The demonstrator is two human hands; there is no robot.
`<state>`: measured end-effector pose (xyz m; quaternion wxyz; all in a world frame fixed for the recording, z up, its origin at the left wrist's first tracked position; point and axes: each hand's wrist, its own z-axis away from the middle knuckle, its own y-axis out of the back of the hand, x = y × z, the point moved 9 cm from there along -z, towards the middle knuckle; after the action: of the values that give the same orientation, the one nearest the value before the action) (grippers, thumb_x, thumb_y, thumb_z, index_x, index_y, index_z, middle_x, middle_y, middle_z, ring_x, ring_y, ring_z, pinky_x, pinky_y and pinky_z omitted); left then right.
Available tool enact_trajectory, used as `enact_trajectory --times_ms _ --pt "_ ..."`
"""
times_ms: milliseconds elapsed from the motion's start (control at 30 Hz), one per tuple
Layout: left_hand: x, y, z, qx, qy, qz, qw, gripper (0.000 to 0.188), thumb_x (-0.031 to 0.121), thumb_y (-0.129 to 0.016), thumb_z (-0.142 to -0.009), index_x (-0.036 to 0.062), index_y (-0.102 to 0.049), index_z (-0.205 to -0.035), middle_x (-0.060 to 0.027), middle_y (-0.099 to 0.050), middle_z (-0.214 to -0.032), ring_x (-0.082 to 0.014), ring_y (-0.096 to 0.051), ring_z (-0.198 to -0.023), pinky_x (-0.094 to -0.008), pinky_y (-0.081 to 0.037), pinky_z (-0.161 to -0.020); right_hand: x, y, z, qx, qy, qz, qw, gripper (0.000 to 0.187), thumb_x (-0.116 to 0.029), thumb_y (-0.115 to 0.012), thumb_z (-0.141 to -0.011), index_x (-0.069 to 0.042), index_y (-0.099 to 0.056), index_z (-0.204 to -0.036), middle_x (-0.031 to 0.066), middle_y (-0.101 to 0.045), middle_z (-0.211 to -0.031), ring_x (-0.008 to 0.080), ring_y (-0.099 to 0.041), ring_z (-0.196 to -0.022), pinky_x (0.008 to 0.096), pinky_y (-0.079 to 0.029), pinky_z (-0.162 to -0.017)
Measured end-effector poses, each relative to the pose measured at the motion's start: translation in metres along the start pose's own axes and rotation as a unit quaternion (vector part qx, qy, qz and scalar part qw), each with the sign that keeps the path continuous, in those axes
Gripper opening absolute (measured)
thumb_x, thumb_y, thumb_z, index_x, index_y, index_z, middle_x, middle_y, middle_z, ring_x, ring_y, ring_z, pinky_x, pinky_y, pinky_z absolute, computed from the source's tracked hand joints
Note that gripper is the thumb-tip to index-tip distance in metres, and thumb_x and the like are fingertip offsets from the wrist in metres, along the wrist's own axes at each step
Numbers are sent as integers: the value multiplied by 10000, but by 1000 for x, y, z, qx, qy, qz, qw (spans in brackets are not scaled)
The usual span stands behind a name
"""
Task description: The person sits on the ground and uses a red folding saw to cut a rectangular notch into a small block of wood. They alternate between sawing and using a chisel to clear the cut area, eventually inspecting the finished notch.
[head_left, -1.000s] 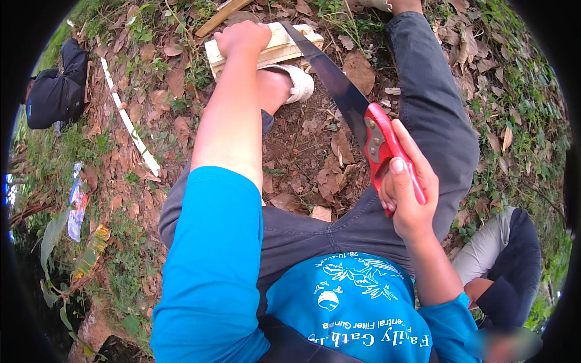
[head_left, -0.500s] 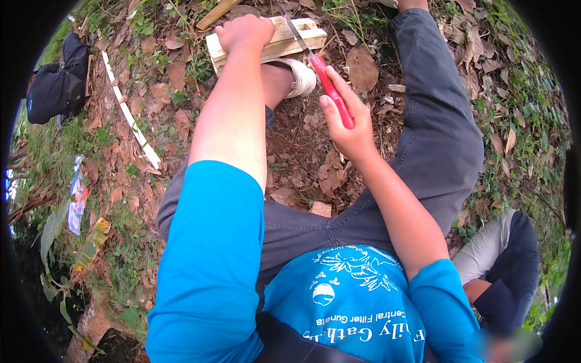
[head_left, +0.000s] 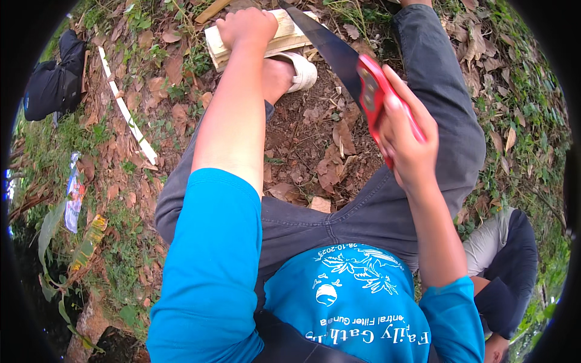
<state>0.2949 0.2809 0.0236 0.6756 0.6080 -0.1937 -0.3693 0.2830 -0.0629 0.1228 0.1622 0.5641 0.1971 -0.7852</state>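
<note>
My left hand (head_left: 247, 29) is closed over a pale block of wood (head_left: 289, 39), pressing it from above at its left part. In my right hand (head_left: 413, 136) is a pruning saw (head_left: 374, 91) with a red handle and a wide, curved dark blade. The blade is tilted up and to the left, its tip over the right part of the wood in view; whether it touches the wood I cannot tell. Just below the wood is my foot in a cream-coloured shoe (head_left: 301, 72).
Dry leaves and soil (head_left: 302, 139) cover the ground between my legs. A long pale wood strip (head_left: 127, 109) lies to the left, near a black bag (head_left: 57, 85) and a plastic wrapper (head_left: 74, 199). Another person (head_left: 505, 272) sits close at the lower right.
My right hand has drawn the saw right and toward me, turning it so the blade's broad side shows. My left hand stays on the wood.
</note>
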Motion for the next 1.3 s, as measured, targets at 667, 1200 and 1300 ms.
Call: enact_trajectory --times_ms 667,1200,1300 --pt "-12 -8 -25 -65 13 15 998 599 443 -362 -985 84 -711 -1314 -172 -689 -1350 -317 -641 -1263 -496 -403 -1058 38 -2 10 -22 -56 -94 994 508 -222 -629 -1050 -48 -523 -1516 -22 -630 -882 15 -486 -609 197 -396 -529" --pt "-7 -2 -8 -15 -15 -4 1000 586 418 -362 -971 81 -730 -1279 -168 -714 -1302 -320 -655 -1236 -530 -400 -1062 27 -78 5 -6 162 97 982 512 -86 -627 -995 -19 -533 -1495 204 -688 -1326 221 -669 -1206 308 -502 -986" --pt "-13 -10 -14 -41 9 2 999 565 421 -382 -973 99 -739 -1270 -135 -712 -1318 -308 -652 -1232 -494 -398 -1061 38 -45 -10 -20 98 67 993 560 -69 -645 -986 -33 -502 -1526 204 -643 -1403 215 -631 -1271 300 -474 -1033"
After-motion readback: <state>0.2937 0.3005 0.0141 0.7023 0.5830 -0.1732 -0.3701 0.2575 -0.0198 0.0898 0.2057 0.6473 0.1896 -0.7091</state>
